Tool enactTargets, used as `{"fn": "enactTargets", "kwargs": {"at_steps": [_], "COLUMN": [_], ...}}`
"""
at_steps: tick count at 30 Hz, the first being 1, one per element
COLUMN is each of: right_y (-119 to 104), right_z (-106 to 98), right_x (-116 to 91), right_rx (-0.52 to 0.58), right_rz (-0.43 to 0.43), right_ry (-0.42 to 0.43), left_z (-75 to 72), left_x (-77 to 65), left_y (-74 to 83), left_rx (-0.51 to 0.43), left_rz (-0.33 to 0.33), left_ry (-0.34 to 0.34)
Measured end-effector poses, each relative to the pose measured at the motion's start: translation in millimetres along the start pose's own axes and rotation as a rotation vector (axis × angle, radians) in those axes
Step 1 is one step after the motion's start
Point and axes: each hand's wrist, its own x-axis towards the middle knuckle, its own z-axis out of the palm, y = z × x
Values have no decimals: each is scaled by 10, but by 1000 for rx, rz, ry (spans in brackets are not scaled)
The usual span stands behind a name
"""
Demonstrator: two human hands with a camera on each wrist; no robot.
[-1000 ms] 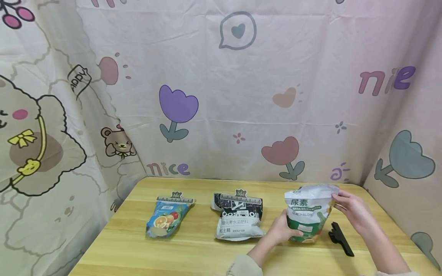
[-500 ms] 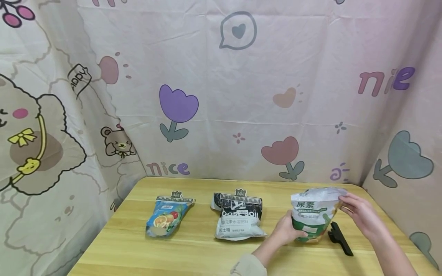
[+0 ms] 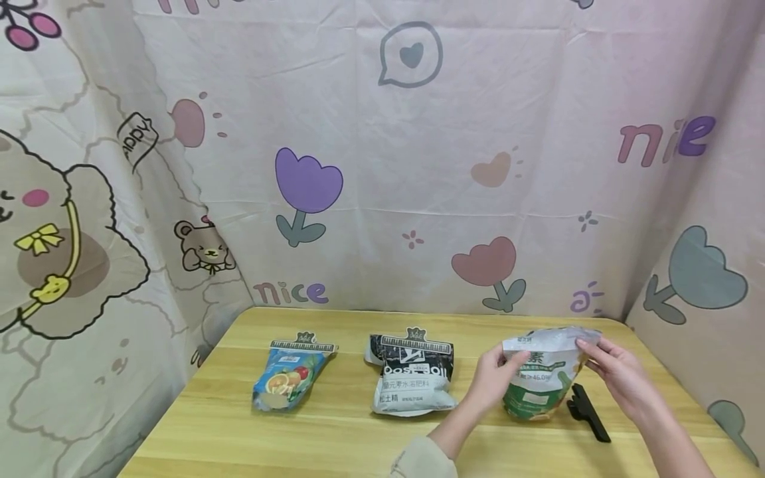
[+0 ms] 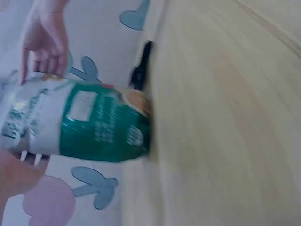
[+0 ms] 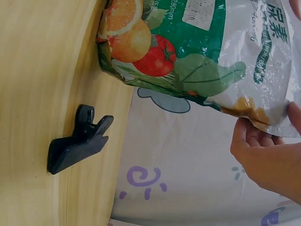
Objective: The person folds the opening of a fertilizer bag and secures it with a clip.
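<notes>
A white and green urea fertilizer bag stands upright on the table at the right, its front turned toward me. My left hand grips its upper left edge, thumb across the front and fingers behind. At the upper right corner, my right hand pinches the bag's top, thumb in front. Oranges and a tomato are printed on the bag's side in the right wrist view. Beside the bag, a black bag clip lies on the table, touched by neither hand.
A black and white bag with a piano-patterned clip across its top lies at the table's middle. Further left is a blue fruit-printed bag with a similar clip. Printed cloth hangs behind the wooden table.
The bag has shifted slightly right since one second ago. My left hand has moved up from its lower side to its upper left edge. The right hand's thumb now lies over the bag's front.
</notes>
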Motion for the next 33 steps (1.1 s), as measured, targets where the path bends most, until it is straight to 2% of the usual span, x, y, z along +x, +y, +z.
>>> {"fn": "enactTargets", "kwargs": {"at_steps": [4,6,10,13,17,21,23,26,28,30,33], "right_y": [27,40,64,81,121,146,161,206,250,228,117], "right_z": [11,6,-8,-9,-4,-2,-14,-46,-41,24,197], "right_x": [-4,5,33,39,35,65,84,92,84,51,-33], "right_rx": [-44,-67,-62,19,137,161,117,4,-47,-178,-417], "right_rz": [12,31,68,70,79,117,131,105,14,-91,-294], "right_ry": [19,2,-68,-132,-141,-71,-30,37,133,251,452], "left_z": [26,24,10,12,22,25,24,23,23,24,23], "left_x": [14,22,42,59,71,73,73,72,72,72,72], "left_y": [87,101,93,89,104,130,135,135,131,127,123], "left_rx": [-21,-25,-26,-20,-17,-38,-48,-55,-63,-63,-65], "left_rz": [-78,-105,-123,-136,-172,-193,-194,-191,-189,-190,-192], "left_ry": [111,131,107,86,85,100,105,105,104,106,109]}}
